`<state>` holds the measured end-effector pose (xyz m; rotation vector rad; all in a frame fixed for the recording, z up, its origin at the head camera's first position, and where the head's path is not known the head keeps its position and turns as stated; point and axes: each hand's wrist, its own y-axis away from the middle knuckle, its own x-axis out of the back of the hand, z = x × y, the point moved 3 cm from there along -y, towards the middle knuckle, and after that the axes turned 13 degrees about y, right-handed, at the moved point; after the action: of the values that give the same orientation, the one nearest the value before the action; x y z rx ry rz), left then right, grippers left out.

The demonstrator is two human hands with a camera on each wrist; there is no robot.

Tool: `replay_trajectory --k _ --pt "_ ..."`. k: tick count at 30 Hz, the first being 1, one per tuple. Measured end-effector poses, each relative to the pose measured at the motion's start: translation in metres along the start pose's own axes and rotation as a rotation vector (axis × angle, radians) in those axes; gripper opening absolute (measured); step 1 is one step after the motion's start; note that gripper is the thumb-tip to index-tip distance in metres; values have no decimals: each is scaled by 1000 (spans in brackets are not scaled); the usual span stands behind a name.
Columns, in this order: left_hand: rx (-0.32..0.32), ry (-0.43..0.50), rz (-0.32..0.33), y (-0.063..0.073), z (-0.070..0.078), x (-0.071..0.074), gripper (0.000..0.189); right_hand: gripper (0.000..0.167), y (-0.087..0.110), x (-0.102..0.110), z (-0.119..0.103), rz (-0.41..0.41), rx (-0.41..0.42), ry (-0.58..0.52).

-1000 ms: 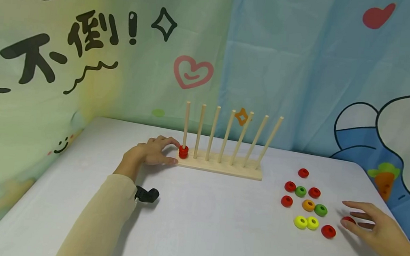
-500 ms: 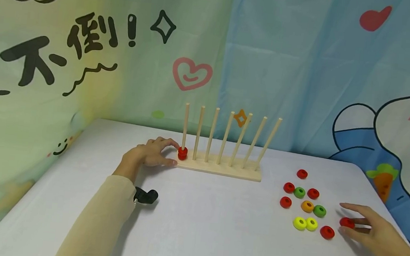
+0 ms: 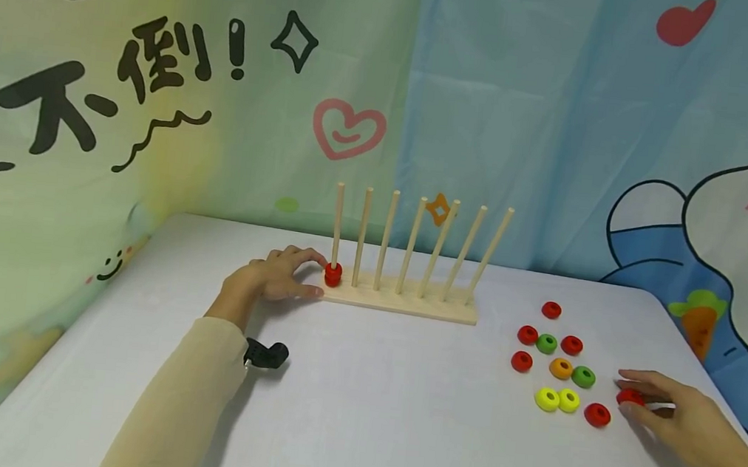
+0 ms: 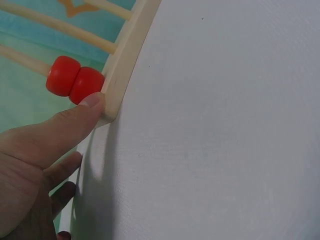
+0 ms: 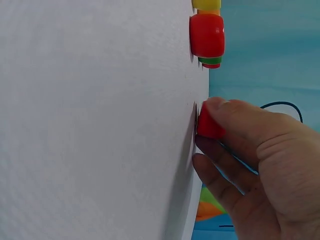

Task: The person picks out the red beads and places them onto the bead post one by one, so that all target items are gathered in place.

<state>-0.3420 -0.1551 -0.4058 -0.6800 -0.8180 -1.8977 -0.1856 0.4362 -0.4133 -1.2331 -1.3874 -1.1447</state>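
My left hand [image 3: 282,274] holds the left end of a wooden peg rack [image 3: 401,305]. In the left wrist view its thumb [image 4: 80,115] presses the end of the base, just below two red beads [image 4: 75,79] stacked on the first peg. The other pegs are bare. At the right, my right hand [image 3: 688,420] pinches a red bead [image 3: 630,396] between thumb and fingers, at the tabletop. The right wrist view shows the thumb over this bead [image 5: 210,124], partly covering it; the index finger is mostly hidden behind.
Left of my right hand lie several loose beads: red ones [image 3: 597,415], two green [image 3: 583,376], an orange one [image 3: 561,368] and two yellow [image 3: 547,398]. A white cloth [image 3: 365,411] covers the table. A printed curtain [image 3: 493,88] hangs behind it.
My right fingers have closed in on the red bead from around it and now pinch it. My left hand stays on the rack. The head view has shifted slightly.
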Motion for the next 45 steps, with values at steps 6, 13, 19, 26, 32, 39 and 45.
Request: replay_trajectory --k 6,13,19,26,32,39,45 --pt "-5 -4 -13 -1 -1 -4 60 47 3 1 -1 3 -21 -17" --pt "8 -3 3 0 -7 -6 62 40 5 7 -10 111 23 -52" --pt "10 21 4 4 -10 -7 63 29 1 21 -18 316 86 -31" --pt "8 23 2 5 -11 -9 63 41 -3 23 -27 287 51 -60" --pt "9 3 7 1 -10 -8 64 44 -4 30 -38 345 145 -120" --pt "-18 -7 12 0 -4 -2 61 41 -7 37 -58 402 131 -158" --pt "-18 0 -2 1 1 1 61 42 -11 42 -77 413 144 -173"
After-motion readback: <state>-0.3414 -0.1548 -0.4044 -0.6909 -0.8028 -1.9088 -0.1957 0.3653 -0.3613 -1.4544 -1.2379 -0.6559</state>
